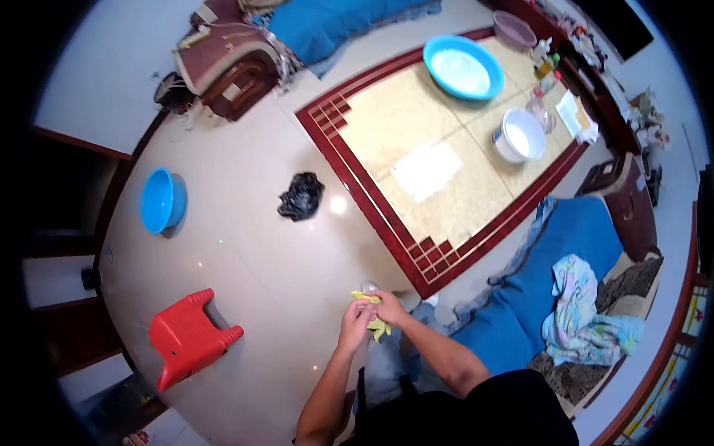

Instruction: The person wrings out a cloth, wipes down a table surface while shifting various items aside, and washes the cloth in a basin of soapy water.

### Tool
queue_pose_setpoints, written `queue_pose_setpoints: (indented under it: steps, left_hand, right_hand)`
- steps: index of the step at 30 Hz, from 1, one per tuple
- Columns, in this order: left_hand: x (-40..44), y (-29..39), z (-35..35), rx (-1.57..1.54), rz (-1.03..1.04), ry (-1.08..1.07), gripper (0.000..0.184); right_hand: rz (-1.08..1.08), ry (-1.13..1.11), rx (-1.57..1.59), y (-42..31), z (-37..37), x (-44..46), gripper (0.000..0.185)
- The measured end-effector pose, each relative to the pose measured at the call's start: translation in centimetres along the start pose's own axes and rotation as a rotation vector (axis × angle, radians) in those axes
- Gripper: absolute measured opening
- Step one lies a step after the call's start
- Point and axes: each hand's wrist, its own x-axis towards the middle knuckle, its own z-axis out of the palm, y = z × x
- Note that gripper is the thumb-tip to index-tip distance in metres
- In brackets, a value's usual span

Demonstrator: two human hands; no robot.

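Note:
A crumpled yellow cloth (380,327) is held between my two hands at the lower middle of the view, above the floor and my feet. My left hand (358,317) is closed on its left side, fingers bent. From the right, my right hand (387,306) grips the cloth's upper part, close against my left hand. Parts of the cloth stick out above and below the fingers. The hands partly hide each other's fingertips.
A red stool (186,338) is at the lower left, a blue basin (162,201) and a black bag (301,197) on the floor. The low table (416,215) bears a blue tub (462,67) and white bucket (518,136). A blue-covered sofa (513,312) stands right.

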Motion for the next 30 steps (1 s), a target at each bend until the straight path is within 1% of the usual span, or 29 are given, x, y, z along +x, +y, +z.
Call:
queue_pose_setpoints:
  steps: [1, 3, 4, 6, 8, 9, 10, 12, 14, 16, 18, 19, 20, 22, 23, 25, 26, 28, 30]
  left_hand:
    - [-1.1, 1.3, -0.5, 0.019, 0.034, 0.013, 0.028]
    - [-2.9, 4.0, -1.2, 0.036, 0.082, 0.04, 0.031]
    - [-4.0, 5.5, -1.4, 0.045, 0.09, 0.029, 0.032]
    - [-5.7, 8.4, -1.8, 0.07, 0.103, -0.001, 0.033]
    - [-7.0, 11.2, -1.4, 0.07, 0.128, -0.027, 0.034]
    - [-7.8, 12.3, -1.0, 0.065, 0.136, -0.036, 0.035]
    - [-8.9, 13.4, -0.7, 0.055, 0.172, -0.084, 0.036]
    - [-10.6, 16.0, -0.3, 0.038, 0.244, -0.168, 0.037]
    - [-12.7, 17.4, 0.0, -0.003, 0.221, -0.275, 0.04]
    - [-13.3, 18.7, -0.4, -0.024, 0.206, -0.365, 0.043]
    - [-14.5, 18.2, -1.0, -0.055, 0.147, -0.435, 0.046]
    - [-15.3, 18.5, -1.3, -0.029, 0.148, -0.426, 0.05]
    - [-15.0, 18.0, -1.8, -0.065, 0.138, -0.426, 0.05]
    - [-14.5, 17.6, -2.9, -0.137, 0.114, -0.423, 0.051]
    - [-14.3, 17.5, -3.6, -0.159, 0.155, -0.403, 0.053]
    - [-14.3, 18.2, -5.0, -0.167, 0.175, -0.334, 0.055]
    - [-14.1, 18.8, -5.7, -0.17, 0.188, -0.302, 0.055]
    - [-13.8, 19.8, -7.0, -0.135, 0.173, -0.256, 0.056]
    - [-13.1, 20.7, -8.4, -0.092, 0.19, -0.235, 0.057]
  right_hand:
    - [0.06, 0.052, 0.153, -1.5, -0.5, -1.5, 0.044]
    - [0.179, 0.111, 0.596, -1.6, -1.9, -3.1, 0.046]
    - [0.18, 0.101, 0.693, -3.1, -3.4, -4.6, 0.051]
    - [0.088, 0.03, 0.984, -4.9, -6.8, -7.0, 0.051]
    - [-0.041, -0.158, 1.129, -10.9, -10.5, -11.0, 0.051]
    - [-0.031, -0.049, 1.123, -11.8, -11.4, -11.9, 0.049]
    - [0.043, -0.078, 1.15, -14.0, -12.9, -13.8, 0.049]
    - [-0.006, -0.073, 1.253, -17.1, -14.3, -15.6, 0.049]
    - [-0.244, -0.175, 1.222, -19.9, -14.3, -16.5, 0.051]
    - [-0.257, -0.171, 1.281, -22.9, -13.0, -16.5, 0.049]
    - [-0.264, -0.139, 1.308, -23.4, -11.1, -16.1, 0.047]
    - [-0.24, -0.178, 1.31, -23.7, -10.0, -15.8, 0.046]
    - [-0.207, -0.152, 1.313, -23.9, -8.7, -15.6, 0.046]
    - [-0.135, -0.211, 1.308, -24.8, -6.6, -15.4, 0.045]
    - [-0.098, -0.234, 1.284, -25.2, -5.6, -15.3, 0.044]
    - [-0.052, -0.274, 1.22, -26.2, -4.0, -14.9, 0.044]
    - [-0.001, -0.237, 1.195, -27.1, -3.3, -14.5, 0.042]
    - [0.04, -0.368, 1.155, -28.7, -2.8, -13.5, 0.044]
    - [0.006, -0.355, 1.052, -31.3, -1.4, -12.3, 0.048]
